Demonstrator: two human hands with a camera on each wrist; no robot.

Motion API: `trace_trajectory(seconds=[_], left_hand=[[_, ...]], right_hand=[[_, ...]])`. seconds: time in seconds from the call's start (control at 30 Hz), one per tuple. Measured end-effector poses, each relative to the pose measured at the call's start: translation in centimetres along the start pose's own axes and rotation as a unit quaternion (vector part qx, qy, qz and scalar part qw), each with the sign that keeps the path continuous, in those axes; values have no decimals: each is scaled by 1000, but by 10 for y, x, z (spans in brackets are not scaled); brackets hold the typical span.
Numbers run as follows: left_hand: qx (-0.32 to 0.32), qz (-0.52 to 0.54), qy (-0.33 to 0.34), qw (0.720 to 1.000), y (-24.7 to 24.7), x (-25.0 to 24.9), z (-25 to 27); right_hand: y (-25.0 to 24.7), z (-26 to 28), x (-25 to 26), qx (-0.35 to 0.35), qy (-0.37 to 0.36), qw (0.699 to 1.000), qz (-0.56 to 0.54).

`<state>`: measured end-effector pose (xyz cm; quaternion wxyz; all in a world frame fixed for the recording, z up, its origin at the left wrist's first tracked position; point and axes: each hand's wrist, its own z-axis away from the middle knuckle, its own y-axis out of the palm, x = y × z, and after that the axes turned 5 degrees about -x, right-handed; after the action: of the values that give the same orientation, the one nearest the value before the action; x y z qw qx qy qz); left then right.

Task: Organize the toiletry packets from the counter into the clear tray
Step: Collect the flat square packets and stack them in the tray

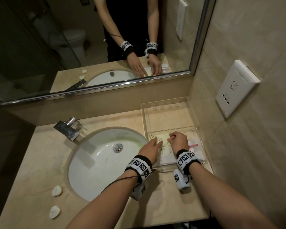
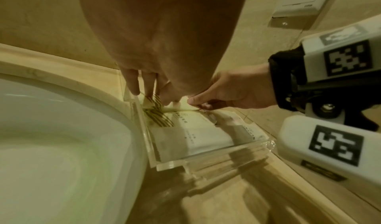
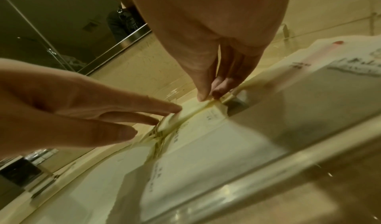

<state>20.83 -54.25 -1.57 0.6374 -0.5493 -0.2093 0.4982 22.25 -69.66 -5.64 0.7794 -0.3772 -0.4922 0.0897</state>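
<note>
Together, hands [image 1: 165, 142] on packet [image 1: 163, 138]

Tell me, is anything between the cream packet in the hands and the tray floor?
Yes. Another flat cream paper packet already lies in the clear acrylic tray, under the packet that the right hand pinches and the left hand touches.

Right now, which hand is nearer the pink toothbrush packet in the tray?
Right. The right hand is just beside the toothbrush packet; the left hand is farther, by the sink-side edge.
</note>
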Motion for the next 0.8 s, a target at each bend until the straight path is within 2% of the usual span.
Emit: trace_trajectory(seconds=[0.27, 0.43, 0.8], left_hand=[[1, -19, -7, 1000, 2, 1, 0], [-10, -13, -6, 1000, 3, 3, 2], [25, -42, -16, 999, 1, 1, 3]], right_hand=[[0, 3, -8, -8, -30, 999, -13], [-2, 3, -12, 10, -50, 999, -18], [-4, 7, -12, 25, -81, 996, 6]])
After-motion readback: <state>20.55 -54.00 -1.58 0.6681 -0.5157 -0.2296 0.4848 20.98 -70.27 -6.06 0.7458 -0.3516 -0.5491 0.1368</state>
